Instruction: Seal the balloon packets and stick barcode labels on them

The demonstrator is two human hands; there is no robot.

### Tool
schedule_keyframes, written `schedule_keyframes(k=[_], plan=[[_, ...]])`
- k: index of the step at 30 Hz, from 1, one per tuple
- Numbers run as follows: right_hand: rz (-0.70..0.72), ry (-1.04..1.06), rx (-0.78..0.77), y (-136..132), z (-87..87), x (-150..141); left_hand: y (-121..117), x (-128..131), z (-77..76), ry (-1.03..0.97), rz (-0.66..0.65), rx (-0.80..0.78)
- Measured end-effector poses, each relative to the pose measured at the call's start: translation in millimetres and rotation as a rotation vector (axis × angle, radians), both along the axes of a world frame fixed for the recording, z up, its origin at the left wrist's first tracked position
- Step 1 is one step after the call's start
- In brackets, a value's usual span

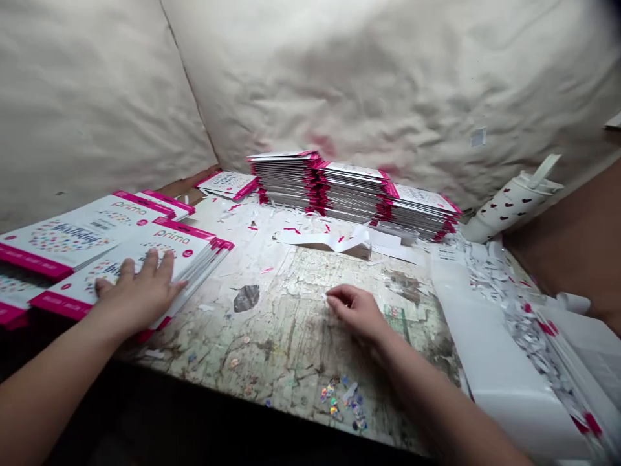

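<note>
My left hand (136,291) lies flat on a stack of pink-edged "primo" packs (182,243), its fingers (152,262) spread open, resting on the top cover and gripping nothing. My right hand (354,312) is over the desk (286,336), its fingers (342,294) curled in and drawn close together just beside a tiny white scrap (323,296). Whether they have hold of anything, I can't tell.

To the left of my stack, more primo packs (63,236) lie overlapping. Across the back, against a creased beige cloth (388,84), stand three tall piles of pink-edged packs (352,191), side by side and touching, with one more small pile (228,184) to their left. A curled white paper strip (330,239) sits just in front of them.

The desk is cracked and stained, littered with paper bits — glittery sequins (342,404) lie near its front edge. On my right, a white tray (490,349) sits beside a heap of shredded white-and-pink paper (509,285), and a white tumbler with red hearts (514,204) leans beyond it.
</note>
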State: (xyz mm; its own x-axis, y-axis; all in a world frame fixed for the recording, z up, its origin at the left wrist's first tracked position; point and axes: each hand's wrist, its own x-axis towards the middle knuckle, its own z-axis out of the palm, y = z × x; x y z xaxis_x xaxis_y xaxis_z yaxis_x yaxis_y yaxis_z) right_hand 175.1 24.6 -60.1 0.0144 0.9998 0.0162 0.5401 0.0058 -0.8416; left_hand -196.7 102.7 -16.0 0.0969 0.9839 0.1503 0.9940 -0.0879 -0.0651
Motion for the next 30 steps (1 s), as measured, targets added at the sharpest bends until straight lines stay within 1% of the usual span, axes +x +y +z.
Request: schedule_keyframes(k=[1,3,5,6,8,10,11,12,14,16,19,21,23,26,28,30], plan=[[-0.084,-0.115,0.03,8.9,-1.9,17.1,2.2,-2.1,-2.5,-0.013,0.01,0.027],[-0.254,-0.253,0.054,26.7,-2.4,55.1,1.9,4.2,-3.1,-0.018,-0.005,0.097],[-0.374,-0.356,0.065,43.7,-0.4,90.2,-2.9,22.1,-0.5,-0.026,-0.071,0.178],[-0.397,-0.403,0.069,52.1,0.6,103.9,-6.1,34.1,0.6,-0.046,-0.14,0.211],[-0.36,-0.469,0.069,68.9,1.5,120.4,-12.1,60.7,0.2,-0.112,-0.338,0.222],[-0.274,-0.507,0.058,85.1,0.5,123.8,-15.8,87.1,-4.2,-0.168,-0.537,0.192],[-0.237,-0.524,0.052,92.1,-0.5,122.2,-16.8,99.1,-7.5,-0.185,-0.617,0.171],[-0.21,-0.544,0.047,97.8,-1.4,119.5,-17.4,109.8,-11.0,-0.199,-0.673,0.151],[-0.18,-0.607,0.047,103.3,-2.2,113.2,-17.9,126.6,-17.2,-0.226,-0.736,0.131],[-0.165,-0.701,0.064,100.2,-0.9,107.7,-17.9,137.8,-20.4,-0.253,-0.77,0.12],[-0.102,-0.864,0.104,82.0,4.6,99.4,-15.3,150.7,-19.5,-0.269,-0.809,0.11],[-0.004,-0.954,0.12,65.6,8.2,92.5,-10.5,163.5,-17.9,-0.268,-0.845,0.098],[0.113,-1.015,0.119,50.2,10.0,86.5,-2.9,183.3,-18.7,-0.256,-0.907,0.074],[0.251,-1.051,0.1,35.1,8.2,86.6,12.4,221.5,-27.5,-0.2,-1.051,-0.022],[0.3,-1.038,0.085,31.1,5.5,95.8,24.0,243.9,-36.9,-0.147,-1.115,-0.123],[0.328,-1.003,0.075,30.3,3.3,110.0,35.2,257.5,-45.7,-0.136,-1.149,-0.207]])
